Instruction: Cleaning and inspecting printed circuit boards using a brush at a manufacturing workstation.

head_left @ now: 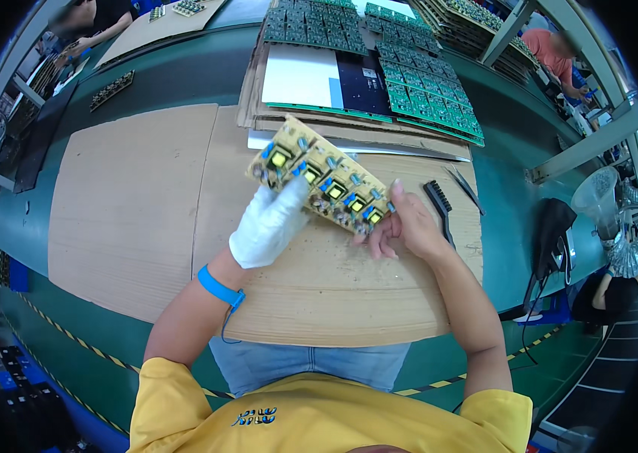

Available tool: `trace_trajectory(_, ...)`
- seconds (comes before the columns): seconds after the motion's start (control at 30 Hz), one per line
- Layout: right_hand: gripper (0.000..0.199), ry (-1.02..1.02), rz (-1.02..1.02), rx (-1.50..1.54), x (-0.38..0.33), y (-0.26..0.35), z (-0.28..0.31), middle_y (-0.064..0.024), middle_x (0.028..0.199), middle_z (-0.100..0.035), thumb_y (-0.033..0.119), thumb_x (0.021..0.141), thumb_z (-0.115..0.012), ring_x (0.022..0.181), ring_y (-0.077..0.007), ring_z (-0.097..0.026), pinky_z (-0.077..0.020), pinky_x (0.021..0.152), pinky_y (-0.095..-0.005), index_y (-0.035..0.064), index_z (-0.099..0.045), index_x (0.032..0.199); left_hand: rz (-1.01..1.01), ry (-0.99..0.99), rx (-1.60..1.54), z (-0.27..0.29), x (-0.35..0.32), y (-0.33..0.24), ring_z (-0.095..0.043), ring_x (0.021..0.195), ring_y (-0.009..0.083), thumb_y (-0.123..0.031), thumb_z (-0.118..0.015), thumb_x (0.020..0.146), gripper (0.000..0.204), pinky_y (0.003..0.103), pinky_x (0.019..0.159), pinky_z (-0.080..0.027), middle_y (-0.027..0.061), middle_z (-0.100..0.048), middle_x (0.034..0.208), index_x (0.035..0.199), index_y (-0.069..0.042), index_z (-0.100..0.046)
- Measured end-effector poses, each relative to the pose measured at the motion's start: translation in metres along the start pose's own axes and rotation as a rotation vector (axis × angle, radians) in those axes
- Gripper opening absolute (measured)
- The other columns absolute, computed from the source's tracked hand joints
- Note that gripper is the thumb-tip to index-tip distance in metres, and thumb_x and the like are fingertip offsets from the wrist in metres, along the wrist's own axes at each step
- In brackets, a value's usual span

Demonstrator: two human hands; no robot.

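Observation:
A tan circuit board (344,183) with a row of yellow-and-black transformers is held tilted above the cardboard, its left end higher than its right. My left hand (272,224), in a white glove with a blue wrist strap below it, grips the board's lower left edge. Bare, my right hand (403,223) pinches the right end, thumb on top and fingers underneath. Right of that hand lies a black brush (437,200) with its bristles facing right, and beside it a pair of tweezers (467,189).
Brown cardboard (130,204) covers the green bench (511,181). Green circuit boards (432,90) lie on a stack of cardboard at the back. Another board (112,90) rests at the far left. A black bag-like object (553,230) is at right. Two people work across the bench.

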State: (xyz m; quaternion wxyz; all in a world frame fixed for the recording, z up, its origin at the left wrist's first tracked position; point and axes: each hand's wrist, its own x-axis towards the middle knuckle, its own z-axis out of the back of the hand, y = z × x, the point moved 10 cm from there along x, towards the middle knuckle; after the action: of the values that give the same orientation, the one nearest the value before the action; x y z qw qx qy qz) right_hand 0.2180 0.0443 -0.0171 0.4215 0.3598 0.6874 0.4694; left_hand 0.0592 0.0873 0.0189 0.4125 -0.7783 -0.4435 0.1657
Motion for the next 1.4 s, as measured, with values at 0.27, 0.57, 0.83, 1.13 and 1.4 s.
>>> trace_trajectory(0.27, 0.076, -0.421, 0.242, -0.112, -0.025, 0.049, 0.049, -0.0134, 0.076, -0.069, 0.053, 0.111, -0.024, 0.046, -0.0148, -0.055, -0.0351, 0.039, -0.024, -0.0077, -0.066, 0.097, 0.006, 0.021, -0.55, -0.008, 0.006, -0.024, -0.048, 0.139, 0.0421, -0.045, -0.046, 0.108, 0.057, 0.059, 0.115, -0.039, 0.0245, -0.05, 0.148, 0.153, -0.011, -0.039)
trace_trajectory(0.57, 0.048, -0.883, 0.538, -0.087, -0.062, 0.082, 0.149, -0.0045, 0.071, -0.061, 0.036, 0.111, -0.047, 0.047, -0.0054, -0.044, -0.0294, 0.041, -0.0206, -0.0045, -0.067, 0.094, 0.054, -0.072, -0.578, 0.008, 0.011, -0.014, -0.054, 0.133, 0.0441, -0.05, -0.044, 0.107, 0.058, 0.061, 0.112, -0.042, 0.0252, -0.055, 0.142, 0.148, -0.009, -0.045)
trace_trajectory(0.83, 0.045, -0.83, 0.494, -0.185, -0.05, 0.077, 0.119, -0.003, 0.071, -0.061, 0.033, 0.11, -0.049, 0.048, -0.0042, -0.045, -0.0298, 0.042, -0.0198, -0.0033, -0.068, 0.092, 0.066, 0.093, -0.605, -0.006, 0.011, -0.015, -0.053, 0.133, 0.0457, -0.063, -0.042, 0.103, 0.07, 0.062, 0.111, -0.043, 0.0268, -0.055, 0.142, 0.147, -0.009, -0.047)
trace_trajectory(1.13, 0.019, -1.097, 0.243, -1.265, -0.075, 0.091, 0.149, -0.0103, 0.079, -0.067, 0.018, 0.094, -0.067, 0.062, -0.0203, -0.062, -0.05, 0.061, -0.0328, -0.0005, -0.07, 0.095, 0.109, 0.079, -0.654, -0.004, 0.011, -0.01, -0.048, 0.135, 0.0514, -0.065, -0.037, 0.103, 0.073, 0.065, 0.113, -0.039, 0.0318, -0.048, 0.147, 0.151, -0.01, -0.044)
trace_trajectory(1.4, 0.017, -1.086, 0.083, -1.398, -0.069, 0.081, 0.152, -0.017, 0.093, -0.066, 0.009, 0.082, -0.072, 0.081, -0.0316, -0.067, -0.055, 0.076, -0.0396, -0.0002, -0.07, 0.097, 0.124, 0.036, -0.67, -0.001, 0.011, -0.008, -0.045, 0.137, 0.0529, -0.063, -0.037, 0.104, 0.072, 0.067, 0.114, -0.037, 0.0326, -0.046, 0.148, 0.153, -0.011, -0.042)
